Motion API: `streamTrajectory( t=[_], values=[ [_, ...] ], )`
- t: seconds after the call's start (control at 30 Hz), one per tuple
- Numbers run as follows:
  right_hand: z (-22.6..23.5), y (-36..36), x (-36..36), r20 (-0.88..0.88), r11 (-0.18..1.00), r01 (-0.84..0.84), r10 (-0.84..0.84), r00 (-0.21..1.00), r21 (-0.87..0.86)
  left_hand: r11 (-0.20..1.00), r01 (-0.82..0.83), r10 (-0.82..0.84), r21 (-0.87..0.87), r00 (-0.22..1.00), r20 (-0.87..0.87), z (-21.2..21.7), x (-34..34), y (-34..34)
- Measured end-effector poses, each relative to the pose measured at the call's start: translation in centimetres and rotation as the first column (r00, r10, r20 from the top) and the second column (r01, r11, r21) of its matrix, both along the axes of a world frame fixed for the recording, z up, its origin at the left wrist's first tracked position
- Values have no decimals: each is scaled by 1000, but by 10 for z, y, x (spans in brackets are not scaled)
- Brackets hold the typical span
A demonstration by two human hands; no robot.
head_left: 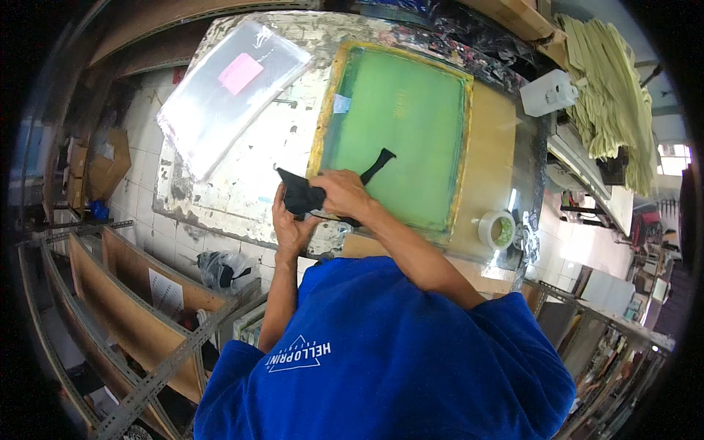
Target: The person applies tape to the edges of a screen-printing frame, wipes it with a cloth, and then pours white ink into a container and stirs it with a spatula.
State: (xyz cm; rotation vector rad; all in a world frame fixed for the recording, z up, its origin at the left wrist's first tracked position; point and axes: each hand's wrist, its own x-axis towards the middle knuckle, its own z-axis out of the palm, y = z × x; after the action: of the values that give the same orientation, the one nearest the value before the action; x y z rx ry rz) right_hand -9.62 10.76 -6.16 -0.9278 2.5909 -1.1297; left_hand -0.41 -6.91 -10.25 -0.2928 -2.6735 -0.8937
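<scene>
Between your two hands, in front of your chest, is a black cloth [297,193], bunched up, with one corner pointing up and to the left. Your left hand [293,227] holds it from the left and below, fingers raised along its far side and thumb toward your right hand [342,192]. That right hand is closed on the cloth's right part, its knuckles upward. A black strip [377,166] runs out beyond the right hand, over the green screen [418,103]; you cannot tell whether it touches the mesh.

The screen sits in a yellowed frame [463,158] on your table [238,198], a piece of pale blue tape [342,104] near its left edge. To your left on the table lie clear plastic sheets [213,121] with a pink paper [240,73] on them. Near your right forearm, right of the frame, stands a white tape roll [486,230].
</scene>
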Motion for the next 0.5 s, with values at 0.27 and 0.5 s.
streamTrajectory(
  t=[0.27, 0.5],
  values=[
    [15, 176, 64, 146, 924, 321, -354, 924, 210, 996, -72, 69, 47, 996, 52, -9, 7, -2],
    [24, 256, 52, 67, 812, 387, -458, 886, 436, 995, -75, 72, 60, 995, 63, -12, 7, -2]
  ],
)
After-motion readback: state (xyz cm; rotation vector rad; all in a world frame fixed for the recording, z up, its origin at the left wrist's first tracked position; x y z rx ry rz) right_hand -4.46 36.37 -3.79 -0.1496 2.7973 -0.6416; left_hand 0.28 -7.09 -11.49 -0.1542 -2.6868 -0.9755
